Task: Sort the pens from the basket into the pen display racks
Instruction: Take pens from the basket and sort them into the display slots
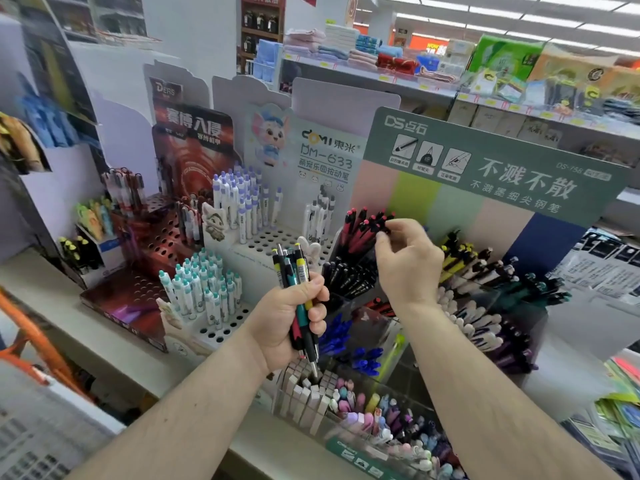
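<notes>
My left hand [291,320] has its fingers clamped on a bundle of pens [298,292], tips hidden. My right hand [408,261] fingers pinch at red-topped pens [363,223] in the green rack [485,161] marked "DS"; whether they hold one, I cannot tell.

Folded towels [311,43] lie stacked on the far shelf [363,76], near green packages [502,58]; an orange bar [29,332] crosses lower left.

Dense pen racks [349,268] (header card [502,168] behind)
</notes>
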### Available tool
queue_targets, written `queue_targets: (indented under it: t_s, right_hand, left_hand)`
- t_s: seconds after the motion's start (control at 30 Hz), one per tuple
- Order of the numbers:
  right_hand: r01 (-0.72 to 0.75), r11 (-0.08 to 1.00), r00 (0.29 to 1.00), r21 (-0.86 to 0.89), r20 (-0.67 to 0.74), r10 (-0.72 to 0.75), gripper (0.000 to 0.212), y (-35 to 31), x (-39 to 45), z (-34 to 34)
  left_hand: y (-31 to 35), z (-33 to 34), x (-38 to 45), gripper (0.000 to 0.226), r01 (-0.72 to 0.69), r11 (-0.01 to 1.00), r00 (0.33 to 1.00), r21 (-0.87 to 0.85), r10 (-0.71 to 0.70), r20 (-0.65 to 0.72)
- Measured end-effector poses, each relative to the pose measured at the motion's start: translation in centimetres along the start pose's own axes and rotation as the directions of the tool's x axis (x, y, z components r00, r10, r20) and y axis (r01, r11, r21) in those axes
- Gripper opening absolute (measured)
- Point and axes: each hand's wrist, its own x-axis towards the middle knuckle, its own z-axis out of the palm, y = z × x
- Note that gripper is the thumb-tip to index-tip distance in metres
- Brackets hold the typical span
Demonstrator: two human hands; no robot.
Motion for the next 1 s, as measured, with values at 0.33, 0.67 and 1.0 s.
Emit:
queue_targets:
  t_s: [0.33,0.67,1.0]
  right_hand:
    - [0.074,0.927,0.858,-0.367,0.497,0.128,0.028,0.0,0.0,1.5]
    - [-0.345,0.934,0.822,0.095,0.511,0.252,0.026,-3.8,-3.2,-2.1]
    - [-0.474,0.84,0.841,0.265,0.42,0.342,0.025,-3.5,-4.6,-5.9]
  left_hand:
    - [0.2,0.5,-0.6,0.009,-0.013,0.971,1.0,0.238,0.009,0.017]
    - [-0.3,1.0,-0.6,0.012,0.012,0.837,0.999,0.547,-0.037,0.035]
    - [-2.7,3.8,-0.4,0.03,0.029,0.924,0.998,0.381,-0.045,0.032]
